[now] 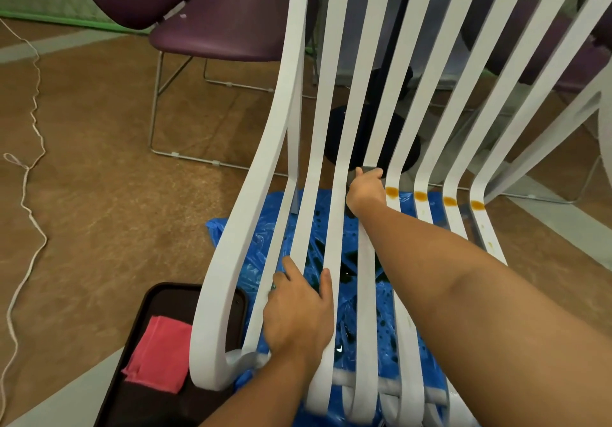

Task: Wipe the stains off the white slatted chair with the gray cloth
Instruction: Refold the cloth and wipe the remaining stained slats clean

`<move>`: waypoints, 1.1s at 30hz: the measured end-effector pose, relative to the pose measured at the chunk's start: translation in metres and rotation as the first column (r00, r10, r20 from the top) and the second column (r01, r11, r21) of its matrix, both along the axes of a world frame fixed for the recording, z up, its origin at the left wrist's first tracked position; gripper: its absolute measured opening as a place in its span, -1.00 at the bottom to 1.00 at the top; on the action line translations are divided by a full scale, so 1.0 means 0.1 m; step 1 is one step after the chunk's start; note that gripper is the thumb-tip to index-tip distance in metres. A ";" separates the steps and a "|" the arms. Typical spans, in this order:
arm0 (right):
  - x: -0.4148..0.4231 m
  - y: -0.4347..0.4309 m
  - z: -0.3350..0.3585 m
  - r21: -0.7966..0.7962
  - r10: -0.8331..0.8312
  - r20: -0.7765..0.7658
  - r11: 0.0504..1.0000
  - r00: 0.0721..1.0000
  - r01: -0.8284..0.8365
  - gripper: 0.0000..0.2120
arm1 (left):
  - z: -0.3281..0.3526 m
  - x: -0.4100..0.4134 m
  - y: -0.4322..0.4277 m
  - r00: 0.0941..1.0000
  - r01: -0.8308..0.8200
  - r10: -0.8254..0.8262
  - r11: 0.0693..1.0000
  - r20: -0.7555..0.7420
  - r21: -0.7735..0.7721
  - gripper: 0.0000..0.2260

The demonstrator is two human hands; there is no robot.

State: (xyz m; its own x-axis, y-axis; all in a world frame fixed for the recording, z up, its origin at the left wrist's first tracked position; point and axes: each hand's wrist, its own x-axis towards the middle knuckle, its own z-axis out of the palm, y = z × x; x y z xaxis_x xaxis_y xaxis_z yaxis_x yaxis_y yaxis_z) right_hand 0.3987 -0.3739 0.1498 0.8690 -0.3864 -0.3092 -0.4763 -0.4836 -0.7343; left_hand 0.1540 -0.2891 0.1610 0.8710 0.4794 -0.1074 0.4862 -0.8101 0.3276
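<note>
At chair [278, 118] bend, right hand [366, 191] fingers clamp cloth [372, 171] beside stains [392, 192]; left hand [298, 310] fingers grip seat slats [366, 310], likely steadying it

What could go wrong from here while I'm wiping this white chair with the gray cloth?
1. Four orange stains remain on the slats beside the right hand. A soiled gray cloth might smear them along the white slatted chair.
2. Open gaps flank each slat, so the cloth could slip through onto the blue sheet.
3. The left hand grips only the front slats. Hard pushes at the bend might shift the chair.
</note>
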 end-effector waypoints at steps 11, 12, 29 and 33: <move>0.00 -0.08 -0.04 -0.291 0.223 -0.203 0.916 0.953 -0.277 -0.53 | 0.00 0.03 0.02 1.000 0.000 -0.001 0.997 -0.016 -0.073 -0.36; 0.00 -0.09 -0.07 -0.310 0.228 -0.234 0.904 0.945 -0.294 -0.50 | 0.01 0.03 0.02 1.000 -0.004 0.003 0.997 -0.013 -0.075 -0.37; -1.63 -0.11 -0.09 -0.405 0.294 -0.251 0.834 0.923 -0.375 -0.60 | 0.09 -0.01 0.01 0.999 -0.039 0.036 0.993 -0.033 -0.112 -0.38; -1.64 -0.09 -0.13 -0.401 0.251 -0.269 0.849 0.930 -0.345 -0.55 | 0.09 -0.01 0.00 0.999 -0.027 0.025 0.994 -0.022 -0.106 -0.38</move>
State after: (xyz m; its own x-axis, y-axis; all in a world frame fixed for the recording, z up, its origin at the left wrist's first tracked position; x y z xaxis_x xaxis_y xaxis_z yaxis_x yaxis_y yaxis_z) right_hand 0.2350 -0.3832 0.1368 0.9020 -0.2536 -0.3493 -0.3695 -0.8720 -0.3212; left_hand 0.1525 -0.2889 0.1701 0.8556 0.4866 -0.1767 0.5141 -0.7585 0.4005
